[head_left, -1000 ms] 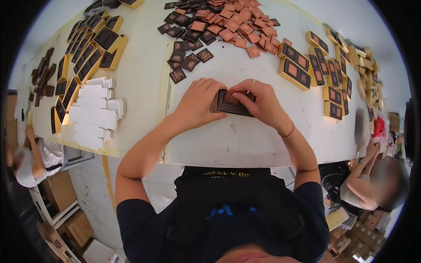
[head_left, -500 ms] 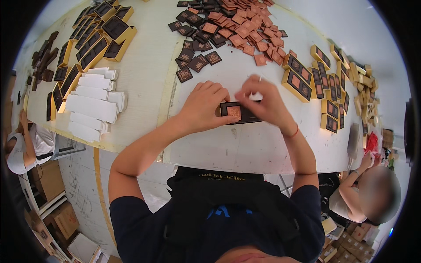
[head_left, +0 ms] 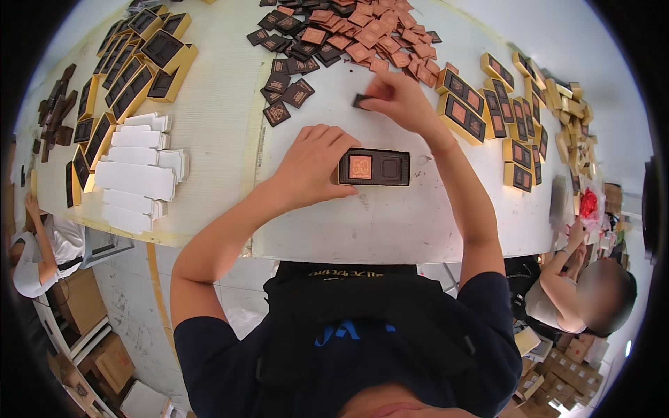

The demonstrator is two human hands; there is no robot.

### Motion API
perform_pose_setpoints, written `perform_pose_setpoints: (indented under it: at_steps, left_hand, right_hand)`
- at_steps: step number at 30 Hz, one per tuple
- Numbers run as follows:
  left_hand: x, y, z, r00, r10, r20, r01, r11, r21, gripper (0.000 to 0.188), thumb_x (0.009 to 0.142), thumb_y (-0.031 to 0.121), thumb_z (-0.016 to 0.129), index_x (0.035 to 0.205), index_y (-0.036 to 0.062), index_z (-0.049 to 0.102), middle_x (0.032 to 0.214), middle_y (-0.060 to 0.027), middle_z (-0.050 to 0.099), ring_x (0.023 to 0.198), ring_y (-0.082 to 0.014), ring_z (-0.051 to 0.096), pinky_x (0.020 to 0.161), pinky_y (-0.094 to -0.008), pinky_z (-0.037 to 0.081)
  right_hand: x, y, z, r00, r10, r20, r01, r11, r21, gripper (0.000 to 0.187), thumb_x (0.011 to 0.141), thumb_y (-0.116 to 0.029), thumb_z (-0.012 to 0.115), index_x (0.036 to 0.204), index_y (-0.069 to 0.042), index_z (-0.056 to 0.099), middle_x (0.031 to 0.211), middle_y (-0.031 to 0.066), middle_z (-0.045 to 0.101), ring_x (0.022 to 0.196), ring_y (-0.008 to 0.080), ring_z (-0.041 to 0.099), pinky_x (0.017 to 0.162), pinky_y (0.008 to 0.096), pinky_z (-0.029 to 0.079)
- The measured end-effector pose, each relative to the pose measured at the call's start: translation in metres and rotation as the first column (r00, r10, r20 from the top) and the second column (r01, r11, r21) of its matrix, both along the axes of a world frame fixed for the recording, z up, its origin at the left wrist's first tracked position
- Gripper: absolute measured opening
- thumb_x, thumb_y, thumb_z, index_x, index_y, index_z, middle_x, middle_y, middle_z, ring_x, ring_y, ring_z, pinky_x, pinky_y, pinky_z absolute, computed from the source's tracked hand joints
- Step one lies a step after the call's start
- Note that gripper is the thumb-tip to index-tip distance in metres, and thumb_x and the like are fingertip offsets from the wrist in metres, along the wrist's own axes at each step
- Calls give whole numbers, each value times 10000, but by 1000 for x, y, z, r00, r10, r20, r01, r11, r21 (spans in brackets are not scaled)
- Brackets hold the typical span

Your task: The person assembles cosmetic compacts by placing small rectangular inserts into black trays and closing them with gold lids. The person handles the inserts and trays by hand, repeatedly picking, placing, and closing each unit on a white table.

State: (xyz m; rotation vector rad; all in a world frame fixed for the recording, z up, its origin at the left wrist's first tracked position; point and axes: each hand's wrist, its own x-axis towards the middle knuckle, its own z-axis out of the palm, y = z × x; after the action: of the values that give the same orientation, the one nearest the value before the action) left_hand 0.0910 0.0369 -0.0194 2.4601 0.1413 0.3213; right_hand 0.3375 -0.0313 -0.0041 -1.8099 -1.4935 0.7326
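A narrow box with a black insert [head_left: 391, 182] lies on the table in front of me. A copper-coloured embossed square [head_left: 360, 167] fills its left recess, and the right recess holds nothing. My left hand [head_left: 310, 166] grips the box's left end, thumb along the near side and fingers along the far side. Beyond the box, my right hand [head_left: 401, 104] pinches a small dark square piece [head_left: 362, 102] just above the table. Past it lies a heap of copper squares [head_left: 376, 35], with dark embossed squares [head_left: 298, 93] scattered along its left.
White folded cartons [head_left: 136, 174] and gold-edged boxes with vacant black inserts [head_left: 132, 90] stand at left, beside dark brown strips [head_left: 56, 111]. Filled gold-edged boxes [head_left: 463, 115] cluster at right. Another person [head_left: 557, 292] sits at far right; one more [head_left: 45, 251] is at far left.
My right hand has moved from over the box's right end out toward the heap, and a dark square now shows in its fingers. My left hand stays on the box.
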Motion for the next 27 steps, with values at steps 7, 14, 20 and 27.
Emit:
perform_pose_setpoints:
  at_steps: [7,14,20,27]
  left_hand:
    - [3,-3,3,1000,4,-22,-4,1000,-21,670,670,314,881,1227,106,572,1188,-87,566,1193,-296,505,1062,-427,363]
    - [2,-2,1,1000,6,3,-6,1000,-5,661,669,307,879,1221,104,576,1187,-87,566,1181,-307,511,1063,-434,366]
    - [2,2,0,999,-29,26,29,1000,2,644,670,329,882,1203,110,593,1172,-94,577,1178,-316,520,1057,-444,372]
    - [-23,102,17,654,658,373,-699,714,-33,489,803,343,837,1179,99,642,1174,-98,639,1141,-286,577,1024,-421,426]
  right_hand:
    - [-35,-105,23,970,-71,-232,70,997,-16,84,854,-11,752,915,-8,694,823,25,653,722,81,607,668,242,490]
    - [-42,-114,33,999,-42,-8,41,999,-18,101,827,-17,761,904,-7,696,849,70,620,690,155,589,643,271,476]
    - [-63,-112,23,961,43,273,-103,972,210,89,820,-27,750,878,-30,682,1127,108,628,992,290,612,842,376,509]
    - [-65,-147,7,915,-69,398,-19,977,213,311,763,3,779,1032,-44,631,1336,139,590,1281,365,520,1066,455,418]
